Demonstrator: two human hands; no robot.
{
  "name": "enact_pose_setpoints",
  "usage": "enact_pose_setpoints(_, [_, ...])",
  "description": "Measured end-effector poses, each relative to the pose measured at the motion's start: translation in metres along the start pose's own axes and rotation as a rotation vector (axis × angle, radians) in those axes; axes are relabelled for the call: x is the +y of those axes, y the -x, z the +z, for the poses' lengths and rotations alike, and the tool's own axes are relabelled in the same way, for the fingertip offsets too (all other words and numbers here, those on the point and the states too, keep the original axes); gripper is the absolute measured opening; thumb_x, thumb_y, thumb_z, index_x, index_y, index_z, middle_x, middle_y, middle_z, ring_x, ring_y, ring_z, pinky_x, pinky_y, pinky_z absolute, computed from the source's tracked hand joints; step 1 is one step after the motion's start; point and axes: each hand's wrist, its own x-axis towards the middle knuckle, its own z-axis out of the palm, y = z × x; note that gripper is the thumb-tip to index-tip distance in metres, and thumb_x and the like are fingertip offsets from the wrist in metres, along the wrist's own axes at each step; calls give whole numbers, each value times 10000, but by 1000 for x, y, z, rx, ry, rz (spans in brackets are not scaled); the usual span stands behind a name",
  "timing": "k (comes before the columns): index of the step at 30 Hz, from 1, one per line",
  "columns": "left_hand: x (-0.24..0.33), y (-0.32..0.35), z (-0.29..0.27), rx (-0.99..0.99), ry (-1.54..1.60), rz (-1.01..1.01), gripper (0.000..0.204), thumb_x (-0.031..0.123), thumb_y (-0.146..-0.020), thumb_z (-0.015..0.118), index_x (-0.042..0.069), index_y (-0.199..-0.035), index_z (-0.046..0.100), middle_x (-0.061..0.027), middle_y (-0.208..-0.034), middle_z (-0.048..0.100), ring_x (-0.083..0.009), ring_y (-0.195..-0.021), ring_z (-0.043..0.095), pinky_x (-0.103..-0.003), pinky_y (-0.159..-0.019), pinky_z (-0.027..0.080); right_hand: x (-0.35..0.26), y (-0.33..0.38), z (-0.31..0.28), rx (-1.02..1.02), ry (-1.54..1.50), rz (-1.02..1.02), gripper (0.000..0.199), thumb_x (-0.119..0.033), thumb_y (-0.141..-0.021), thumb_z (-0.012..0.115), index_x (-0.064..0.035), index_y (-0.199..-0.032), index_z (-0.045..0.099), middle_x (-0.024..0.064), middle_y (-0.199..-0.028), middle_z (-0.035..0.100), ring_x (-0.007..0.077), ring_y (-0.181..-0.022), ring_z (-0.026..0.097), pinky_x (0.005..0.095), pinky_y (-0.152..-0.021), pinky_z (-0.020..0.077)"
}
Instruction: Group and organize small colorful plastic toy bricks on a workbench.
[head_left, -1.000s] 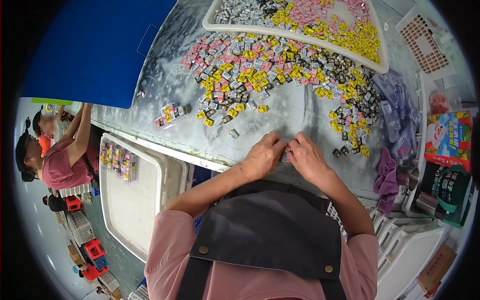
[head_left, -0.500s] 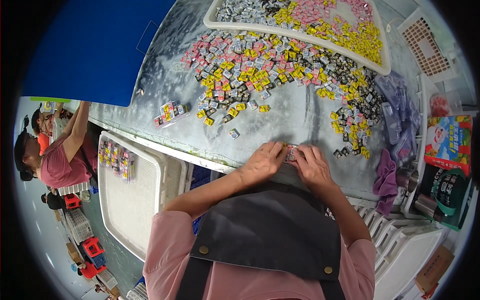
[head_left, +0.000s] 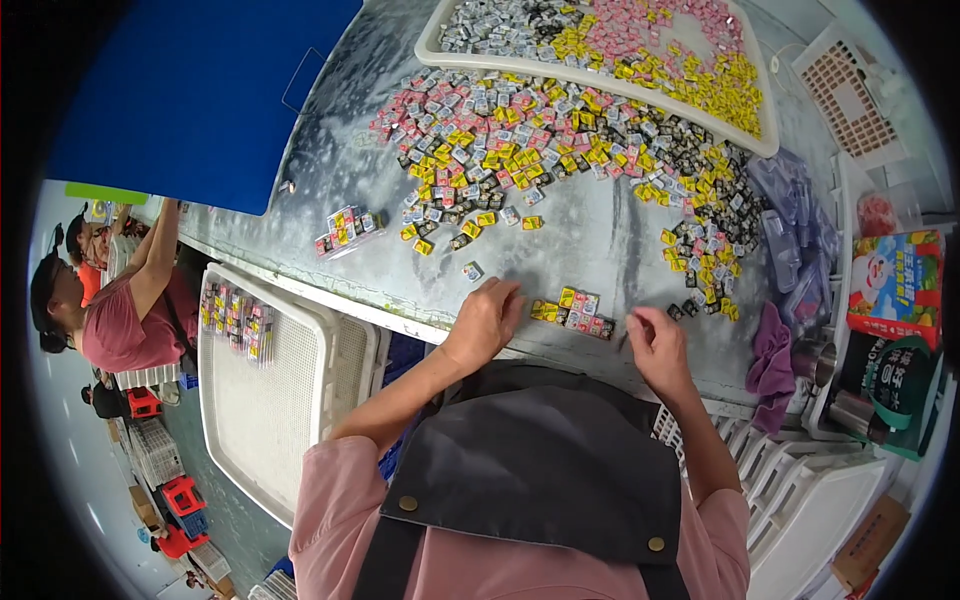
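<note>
L hand (head_left: 486, 322) rests flat, fingers together, on table (head_left: 600, 235); R hand (head_left: 655, 340) curled, pinching nothing visible. Short row of sweets (head_left: 577, 311) lies btwn them (touching L fingertips). Beyond, loose pile (head_left: 540, 130), then tray (head_left: 432, 40).

Colourful box (head_left: 897, 284) at right edge; dark green pouch (head_left: 900, 392) below (overlapping).
</note>
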Motion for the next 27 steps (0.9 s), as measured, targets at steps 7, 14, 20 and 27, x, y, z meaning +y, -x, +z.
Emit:
enact_pose_setpoints(7, [-11,-3,16,-54,226,-241,211,124,-882,689,-59,-986,686,-184,-804,719,-241,-732,710,-360,-683,555,27,-1,22,-193,-349,285,130,-101,-945,645,22,-982,663,69,-750,673,116,-571,623,264,-525,506])
enact_pose_setpoints(14, [-24,2,-8,-44,480,-352,165,102,-887,668,-60,-921,666,-105,-700,688,-138,-546,653,-297,-531,525,-8,-22,25,-228,-391,312,92,-84,-969,603,3,-967,628,58,-735,652,105,-550,591,247,-470,460])
enact_pose_setpoints(20, [-78,20,-121,188,569,-498,130,63,-920,590,-27,-949,679,-68,-772,688,-109,-621,659,-264,-525,537,-108,-108,94,-453,-473,54,120,-111,-963,613,-5,-907,629,26,-708,628,89,-558,597,235,-466,444])
enact_pose_setpoints(27, [-166,28,-201,530,409,-548,154,106,-911,649,-37,-954,687,-46,-758,671,-94,-600,610,-258,-518,489,-200,-186,218,-604,-522,58,146,-106,-931,640,27,-992,629,59,-723,648,114,-558,608,257,-481,487])
